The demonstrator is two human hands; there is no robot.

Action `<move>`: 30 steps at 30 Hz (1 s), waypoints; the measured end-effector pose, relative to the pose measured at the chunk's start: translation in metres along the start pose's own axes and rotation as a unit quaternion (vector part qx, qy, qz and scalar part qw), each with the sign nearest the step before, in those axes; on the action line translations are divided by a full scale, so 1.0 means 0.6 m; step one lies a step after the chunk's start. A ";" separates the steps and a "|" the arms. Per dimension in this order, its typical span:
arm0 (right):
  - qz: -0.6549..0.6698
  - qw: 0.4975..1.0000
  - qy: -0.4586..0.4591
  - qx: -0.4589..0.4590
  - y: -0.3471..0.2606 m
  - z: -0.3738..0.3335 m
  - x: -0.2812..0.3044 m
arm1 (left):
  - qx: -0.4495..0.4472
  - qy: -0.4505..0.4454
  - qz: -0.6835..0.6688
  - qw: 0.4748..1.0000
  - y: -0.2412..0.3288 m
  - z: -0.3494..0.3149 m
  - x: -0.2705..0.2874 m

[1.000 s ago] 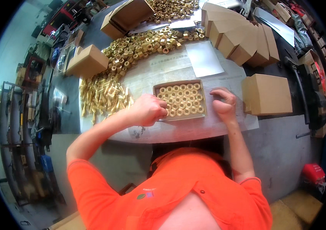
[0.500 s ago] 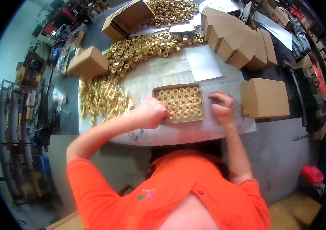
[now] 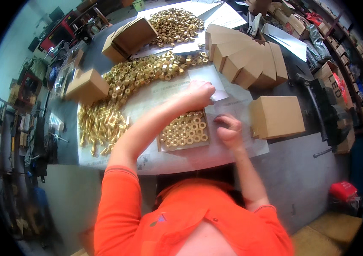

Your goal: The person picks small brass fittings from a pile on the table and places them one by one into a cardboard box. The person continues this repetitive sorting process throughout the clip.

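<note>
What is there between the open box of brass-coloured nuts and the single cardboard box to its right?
In the head view, the right hand is between the open box and the cardboard box, with pale paper below.

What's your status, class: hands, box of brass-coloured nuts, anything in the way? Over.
Left hand over white sheet, grip unclear. Right hand half-curled, just right of box. Box holds rows of brass-coloured nuts. Left forearm hides its far-left corner.

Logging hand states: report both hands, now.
Left hand: over the white sheet; whether closed or holding anything cannot be told.
Right hand: fingers curled, beside the box; its grip cannot be told.
</note>
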State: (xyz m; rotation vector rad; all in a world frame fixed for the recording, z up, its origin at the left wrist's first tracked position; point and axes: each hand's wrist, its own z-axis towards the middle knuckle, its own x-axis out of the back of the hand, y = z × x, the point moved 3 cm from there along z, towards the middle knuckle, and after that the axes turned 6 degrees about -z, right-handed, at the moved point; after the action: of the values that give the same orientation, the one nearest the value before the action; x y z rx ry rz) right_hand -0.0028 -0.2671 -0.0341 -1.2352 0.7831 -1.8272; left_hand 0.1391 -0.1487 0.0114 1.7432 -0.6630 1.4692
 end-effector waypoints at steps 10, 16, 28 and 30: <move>0.026 0.999 0.023 -0.010 0.006 -0.003 -0.003 | -0.044 0.005 -0.063 0.997 -0.039 0.019 -0.018; 0.019 1.000 0.016 -0.016 0.007 -0.001 -0.005 | 0.019 -0.018 -0.002 1.000 -0.025 0.018 -0.023; 0.071 0.994 0.000 -0.088 0.030 -0.005 0.003 | 0.009 0.273 -0.311 0.910 -0.038 -0.136 0.147; 0.170 0.981 0.011 -0.095 0.027 0.007 0.013 | -0.012 0.297 -0.384 0.874 -0.033 -0.179 0.168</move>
State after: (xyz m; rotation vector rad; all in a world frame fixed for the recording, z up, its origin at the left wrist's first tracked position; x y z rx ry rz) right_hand 0.0036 -0.2821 -0.0425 -1.1186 1.1292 -1.5168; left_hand 0.1123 -0.0430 0.1120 1.1893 0.3197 1.2736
